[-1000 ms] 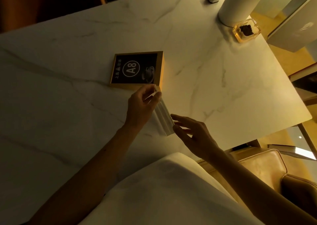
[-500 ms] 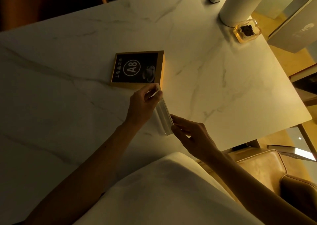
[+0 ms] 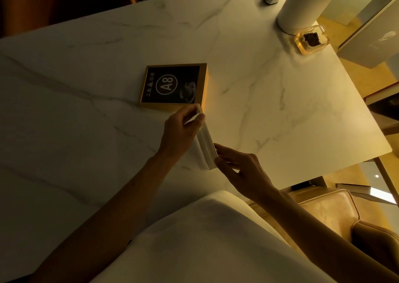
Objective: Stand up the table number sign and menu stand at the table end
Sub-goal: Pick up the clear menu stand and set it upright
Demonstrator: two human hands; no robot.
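- Table number sign [image 3: 173, 85]: lies flat, face up, on the marble table [image 3: 269, 101]. Black face, gold frame, reads "A8" in a circle; the smaller characters beside it are not legible.
- Menu stand [image 3: 205, 141]: pale, narrow, standing on edge just beside the sign's near corner; long axis runs from that corner toward the person.
- Left hand [image 3: 180, 131]: fingers closed, pinching the stand's far end.
- Right hand [image 3: 241, 170]: fingers loosely extended, fingertips touching the near end.
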